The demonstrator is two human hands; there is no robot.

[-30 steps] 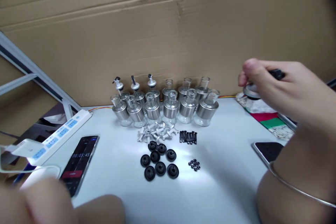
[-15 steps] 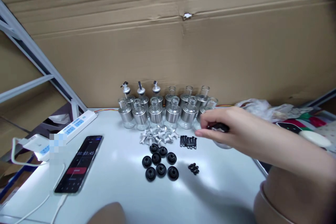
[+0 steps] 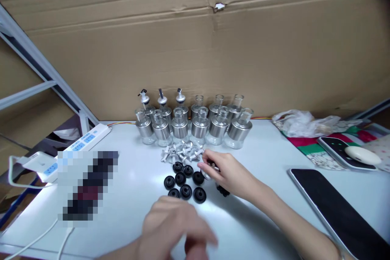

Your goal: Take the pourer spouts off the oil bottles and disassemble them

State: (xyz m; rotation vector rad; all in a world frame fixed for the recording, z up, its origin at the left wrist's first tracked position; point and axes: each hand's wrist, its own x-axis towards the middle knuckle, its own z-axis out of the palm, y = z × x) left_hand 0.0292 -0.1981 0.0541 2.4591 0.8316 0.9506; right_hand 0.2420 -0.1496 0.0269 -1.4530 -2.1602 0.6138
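Note:
My right hand reaches in from the right and rests low over the table by the black round caps. Its fingers are curled round a small silver and glass bottle that is mostly hidden under them. My left hand is at the bottom centre, blurred by motion, just in front of the caps. A pile of silver spouts lies behind the caps. Several small glass bottles with silver collars stand in two rows at the back; three have spouts fitted. Small black rings peek from under my right hand.
A white power strip and a phone with a cable lie on the left. A dark tablet lies at the right, with a mouse on a pad and a plastic bag behind it. A cardboard wall backs the table.
My right hand has carried the bottle from the right side down and left to the black caps. My left hand has come up into view at the bottom centre.

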